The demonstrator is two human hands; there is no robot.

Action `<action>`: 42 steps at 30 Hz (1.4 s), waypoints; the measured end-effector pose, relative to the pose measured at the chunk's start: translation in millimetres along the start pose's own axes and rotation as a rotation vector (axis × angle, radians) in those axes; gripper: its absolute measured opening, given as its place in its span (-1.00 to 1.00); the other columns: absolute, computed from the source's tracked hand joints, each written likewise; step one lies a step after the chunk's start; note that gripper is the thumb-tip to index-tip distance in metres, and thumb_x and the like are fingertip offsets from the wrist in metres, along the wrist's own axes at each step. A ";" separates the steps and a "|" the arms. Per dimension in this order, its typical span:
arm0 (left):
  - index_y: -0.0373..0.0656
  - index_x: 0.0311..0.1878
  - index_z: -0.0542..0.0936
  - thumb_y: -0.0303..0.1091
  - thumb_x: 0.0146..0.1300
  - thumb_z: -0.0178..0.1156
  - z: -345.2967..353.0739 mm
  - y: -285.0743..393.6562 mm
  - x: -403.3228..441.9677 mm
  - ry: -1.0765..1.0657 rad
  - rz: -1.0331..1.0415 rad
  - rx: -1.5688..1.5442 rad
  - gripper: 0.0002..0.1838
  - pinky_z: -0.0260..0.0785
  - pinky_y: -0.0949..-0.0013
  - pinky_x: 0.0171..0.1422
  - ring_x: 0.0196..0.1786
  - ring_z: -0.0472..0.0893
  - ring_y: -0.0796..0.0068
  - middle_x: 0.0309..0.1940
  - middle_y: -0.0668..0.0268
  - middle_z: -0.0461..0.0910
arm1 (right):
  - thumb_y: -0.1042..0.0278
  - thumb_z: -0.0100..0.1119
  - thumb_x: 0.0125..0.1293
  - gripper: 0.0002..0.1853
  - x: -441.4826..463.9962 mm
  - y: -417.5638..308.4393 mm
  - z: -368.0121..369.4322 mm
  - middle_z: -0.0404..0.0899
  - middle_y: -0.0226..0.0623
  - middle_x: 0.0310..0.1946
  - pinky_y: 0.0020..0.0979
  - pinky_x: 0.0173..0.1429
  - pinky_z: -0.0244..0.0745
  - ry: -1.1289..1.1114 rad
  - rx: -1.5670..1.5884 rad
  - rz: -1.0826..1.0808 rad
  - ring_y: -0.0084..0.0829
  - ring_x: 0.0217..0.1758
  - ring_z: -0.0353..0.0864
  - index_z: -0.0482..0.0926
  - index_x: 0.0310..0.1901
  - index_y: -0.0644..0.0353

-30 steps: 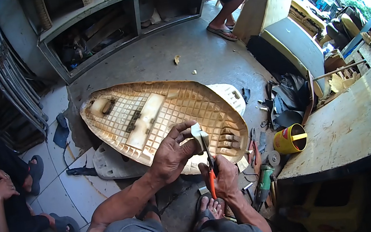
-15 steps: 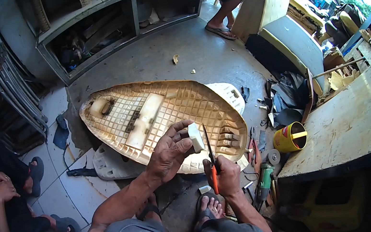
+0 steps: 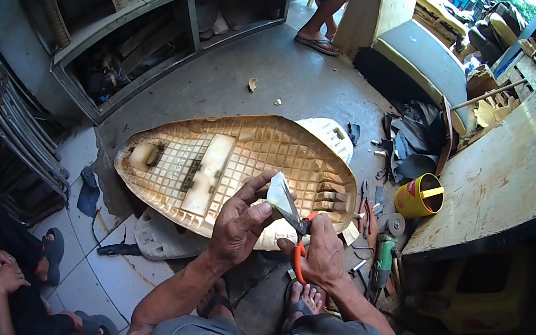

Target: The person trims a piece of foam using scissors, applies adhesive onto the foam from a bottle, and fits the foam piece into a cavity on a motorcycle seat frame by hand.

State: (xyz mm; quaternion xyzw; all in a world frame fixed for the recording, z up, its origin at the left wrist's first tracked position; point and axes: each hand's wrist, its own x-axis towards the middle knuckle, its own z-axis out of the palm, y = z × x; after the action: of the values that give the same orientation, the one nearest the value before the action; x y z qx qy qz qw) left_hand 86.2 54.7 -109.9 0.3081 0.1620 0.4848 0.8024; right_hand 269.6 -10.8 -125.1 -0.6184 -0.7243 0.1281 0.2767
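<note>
Grey floor [image 3: 187,99] is spreading beyond the shell [image 3: 239,161], while pale tiles [image 3: 114,279] are running along its left side. A shelf unit [image 3: 194,25] is standing past its far edge, and folded chairs [image 3: 21,115] are leaning beyond its left tip. Left of the shell, a seated person's hands [image 3: 9,277] are resting together; past its far right, another person's leg [image 3: 331,10] is showing above a sandalled foot.

The shell is lying hollow side up, its long axis slanting from far left to near right. Over its near right part, the left hand [image 3: 235,225] is pinching a white piece [image 3: 278,192] between thumb and fingers. The piece is sitting at the fingertips, on that hand's far right side, so the left hand is being the nearer one. By the shell's near right edge, the right hand [image 3: 321,250] is gripping scissors [image 3: 301,227] by their orange handles, which are standing spread apart. Their long axis is pointing away from the person and leaning slightly left, so the piece is lying ahead and to the left of the right hand. One blade is overlapping the piece's right side; whether the piece is lying between both blades, I cannot tell.

Right of the shell, a yellow tub [image 3: 408,203] is standing, and a grinder [image 3: 382,261] is lying off its near right end.
</note>
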 end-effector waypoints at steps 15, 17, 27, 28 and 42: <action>-0.20 0.47 0.23 -0.32 0.20 0.19 -1.0 -4.7 -1.1 0.097 -0.027 -0.055 -0.26 0.34 0.06 0.51 0.38 0.46 0.03 0.29 0.04 0.42 | 0.05 0.53 0.17 -0.50 -10.6 29.4 -1.5 0.34 -0.23 -0.57 -0.24 -0.38 0.32 0.261 0.273 0.170 -0.29 -0.52 0.36 0.41 -0.39 0.26; -0.16 0.44 0.25 -0.26 0.23 0.18 -5.3 3.3 -3.2 0.157 -0.084 -0.146 -0.30 0.35 -0.05 0.50 0.37 0.46 -0.02 0.29 0.01 0.41 | 0.07 0.52 0.19 -0.52 -19.4 47.4 -14.4 0.36 -0.22 -0.54 -0.23 -0.37 0.32 0.364 0.251 0.309 -0.28 -0.50 0.36 0.43 -0.33 0.28; -0.21 0.43 0.26 -0.52 0.45 0.10 -20.4 -11.8 -6.6 0.200 -0.205 0.128 -0.48 0.62 0.13 0.28 0.20 0.63 0.06 0.15 0.00 0.52 | 0.09 0.50 0.07 -0.33 -200.2 134.1 45.2 0.48 0.08 -0.06 0.00 0.18 0.39 0.268 -0.209 0.906 0.13 0.02 0.47 0.46 0.07 0.41; -0.24 0.39 0.31 -0.51 0.43 0.14 -19.5 -14.9 -6.2 0.221 -0.225 0.130 -0.50 0.63 0.15 0.27 0.17 0.64 0.06 0.12 0.05 0.54 | 0.08 0.48 0.06 -0.28 -217.1 131.1 42.7 0.50 0.17 0.04 -0.02 0.25 0.42 0.166 -0.147 0.889 0.16 0.13 0.49 0.48 0.15 0.42; -0.10 0.27 0.45 -0.52 0.37 0.25 -39.3 -31.9 -2.8 0.216 -0.216 0.148 -0.57 0.45 0.24 0.32 0.13 0.62 0.40 0.08 0.30 0.62 | 0.07 0.28 0.28 -0.65 -303.5 177.7 -48.3 0.70 0.04 -0.25 -0.11 0.00 0.58 0.016 -0.133 1.118 -0.03 -0.17 0.72 0.75 -0.19 0.23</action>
State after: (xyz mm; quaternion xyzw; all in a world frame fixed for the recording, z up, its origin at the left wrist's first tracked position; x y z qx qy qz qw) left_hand 84.6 54.7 -160.5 0.2933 0.3146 0.4127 0.8029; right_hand 468.2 -275.8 -253.2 -0.9253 -0.2907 0.2046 0.1324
